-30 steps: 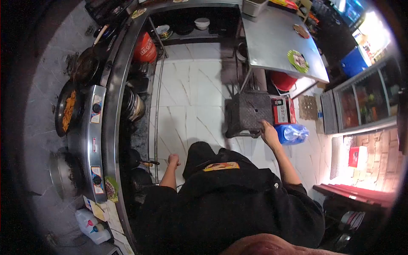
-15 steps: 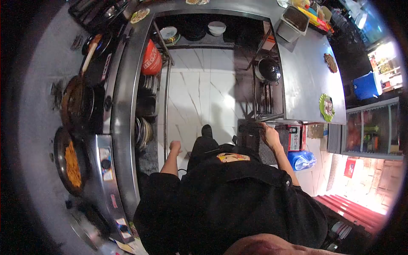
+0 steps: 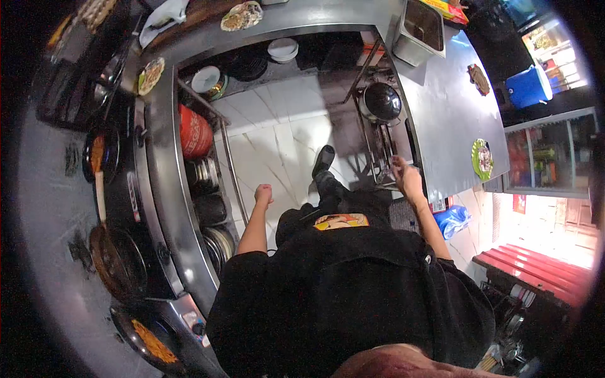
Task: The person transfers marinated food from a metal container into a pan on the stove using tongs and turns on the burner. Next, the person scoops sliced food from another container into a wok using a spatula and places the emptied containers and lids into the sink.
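Note:
My left hand (image 3: 264,194) hangs over the tiled floor, its fingers curled closed with nothing visible in them. Nearest to it is the shelf below the left counter, with stacked dark pans (image 3: 217,242). My right hand (image 3: 408,179) is beside the inner edge of the right steel counter (image 3: 444,113), fingers loosely apart and somewhat blurred, apparently holding nothing. Just beyond it, a dark round-lidded pot (image 3: 382,102) sits on the lower shelf. On that counter are a green-rimmed plate of food (image 3: 482,159) and a brown food piece (image 3: 478,80).
Along the left run burners with a wok (image 3: 118,261), a pan of orange-brown food (image 3: 153,341) and a wooden-handled utensil (image 3: 99,195). Plated food (image 3: 242,16) lies on the far counter. A steel container (image 3: 419,33) stands at the right counter's far end. A red bucket (image 3: 195,132) is under the left counter.
I have moved forward between the counters and my view has turned. One foot has stepped ahead. My right hand has come up along the right counter's edge; my left hand stays closed.

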`<state>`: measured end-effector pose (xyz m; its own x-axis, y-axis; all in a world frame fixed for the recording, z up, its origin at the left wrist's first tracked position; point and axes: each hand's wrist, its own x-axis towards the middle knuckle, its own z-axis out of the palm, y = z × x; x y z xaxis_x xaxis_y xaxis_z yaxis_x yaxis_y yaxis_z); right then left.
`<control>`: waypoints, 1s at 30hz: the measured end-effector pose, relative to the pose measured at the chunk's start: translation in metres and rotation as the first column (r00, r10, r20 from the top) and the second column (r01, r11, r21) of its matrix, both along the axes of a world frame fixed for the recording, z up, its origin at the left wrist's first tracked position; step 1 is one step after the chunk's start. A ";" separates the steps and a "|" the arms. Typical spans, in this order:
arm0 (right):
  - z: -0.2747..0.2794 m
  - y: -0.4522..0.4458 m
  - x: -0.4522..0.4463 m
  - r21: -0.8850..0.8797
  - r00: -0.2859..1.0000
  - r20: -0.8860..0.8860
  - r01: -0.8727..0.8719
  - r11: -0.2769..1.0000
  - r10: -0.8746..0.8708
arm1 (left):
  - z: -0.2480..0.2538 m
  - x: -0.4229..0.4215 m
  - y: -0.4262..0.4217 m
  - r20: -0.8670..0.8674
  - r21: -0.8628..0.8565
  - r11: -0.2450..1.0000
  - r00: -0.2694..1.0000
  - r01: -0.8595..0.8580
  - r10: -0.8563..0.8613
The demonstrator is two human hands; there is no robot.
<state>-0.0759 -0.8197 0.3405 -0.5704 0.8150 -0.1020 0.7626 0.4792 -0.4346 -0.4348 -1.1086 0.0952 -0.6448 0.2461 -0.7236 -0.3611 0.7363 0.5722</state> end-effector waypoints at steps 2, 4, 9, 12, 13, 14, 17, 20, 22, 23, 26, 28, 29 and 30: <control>0.000 0.037 -0.014 0.017 0.977 -0.161 0.143 0.990 -0.139 | -0.006 -0.018 0.026 0.012 -0.025 0.999 0.999 0.033 -0.032; 0.009 0.075 -0.029 -0.080 0.922 -0.292 0.241 0.967 -0.254 | 0.008 -0.033 0.055 0.029 -0.096 0.992 0.997 0.078 -0.076; 0.051 0.166 -0.068 -0.340 0.766 -0.408 0.379 0.861 -0.498 | 0.003 -0.077 0.137 -0.020 -0.095 0.991 0.995 0.098 -0.101; 0.035 0.202 -0.075 -0.204 0.876 -0.292 0.335 0.920 -0.384 | 0.003 -0.104 0.203 -0.313 -0.160 0.932 0.879 0.326 -0.361; 0.047 0.200 -0.089 -0.222 0.868 -0.278 0.358 0.907 -0.411 | 0.013 -0.108 0.230 -0.424 -0.221 0.880 0.772 0.420 -0.474; 0.031 0.208 -0.088 -0.260 0.857 -0.303 0.345 0.902 -0.416 | 0.027 -0.110 0.259 -0.476 -0.158 0.882 0.749 0.444 -0.462; 0.029 0.210 -0.102 -0.211 0.862 -0.259 0.391 0.896 -0.437 | 0.072 -0.111 0.354 -0.672 0.075 0.786 0.614 0.614 -0.415; 0.035 0.213 -0.114 -0.269 0.751 -0.339 0.500 0.823 -0.567 | 0.083 -0.111 0.459 -0.837 0.008 0.542 0.302 0.840 -0.456; 0.037 0.215 -0.119 -0.328 0.665 -0.277 0.614 0.718 -0.694 | 0.108 -0.103 0.526 -0.883 -0.001 0.420 0.196 0.908 -0.426; 0.030 0.215 -0.116 -0.323 0.641 -0.268 0.643 0.694 -0.719 | 0.114 -0.095 0.558 -0.905 0.022 0.383 0.181 0.923 -0.386; 0.014 0.204 -0.113 -0.253 0.623 -0.273 0.689 0.679 -0.733 | 0.100 -0.080 0.639 -0.853 -0.056 0.300 0.110 0.952 -0.509; 0.023 0.199 -0.121 -0.127 0.653 -0.110 0.738 0.662 -0.749 | 0.073 -0.061 0.695 -0.741 -0.113 0.229 0.071 0.967 -0.668; 0.021 0.197 -0.122 -0.154 0.608 -0.134 0.767 0.623 -0.783 | 0.054 -0.056 0.721 -0.662 -0.125 0.197 0.067 0.972 -0.747; 0.014 0.194 -0.119 -0.128 0.577 -0.151 0.793 0.595 -0.802 | 0.023 -0.050 0.746 -0.571 -0.139 0.165 0.057 0.976 -0.819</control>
<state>-0.1947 -0.6256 0.3549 0.2976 0.9474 -0.1176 0.7369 -0.3063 -0.6026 -0.4844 -0.3626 0.1186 0.0529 0.9665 -0.2511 0.8176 0.1024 0.5666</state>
